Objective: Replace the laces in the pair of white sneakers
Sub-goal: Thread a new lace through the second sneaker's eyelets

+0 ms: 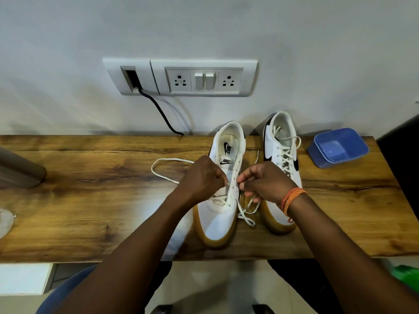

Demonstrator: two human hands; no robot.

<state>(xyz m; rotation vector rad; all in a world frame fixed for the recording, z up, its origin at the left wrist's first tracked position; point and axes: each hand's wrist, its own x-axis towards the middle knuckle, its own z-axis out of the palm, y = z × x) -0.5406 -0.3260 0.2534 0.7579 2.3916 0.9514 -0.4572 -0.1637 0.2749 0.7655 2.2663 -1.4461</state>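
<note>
- Both forearms reach in from the bottom edge; orange thread bands [291, 198] sit on the right wrist.
- Left hand [201, 177] is curled over the near sneaker's [223, 214] eyelet row, fingertips pinching the cream lace [246, 215] at the left eyelets.
- Right hand [265, 182] is curled too, thumb and forefinger pinching the same lace at the right eyelets, just beside the left hand's fingertips.
- Near sneaker: white leather upper, tan gum sole, black logo on tongue and insole, toe pointing at the camera, flat on the wooden table [90, 200].
- It is laced only at the lowest eyelets near the toe; upper eyelets are bare, tongue exposed.
- One loose lace end loops out left across the table; another trails down between the two shoes.
- Second sneaker [281, 155] stands just to the right, nearly touching, same colours with a black side swoosh; cream lace crisscrossed all the way up, ends lying loose at the collar.
- Blue plastic tub [337, 147] sits right of the pair, near the wall.
- Switchboard [181, 77] with sockets on the white wall; a dark cable [162, 114] drops behind the table.
</note>
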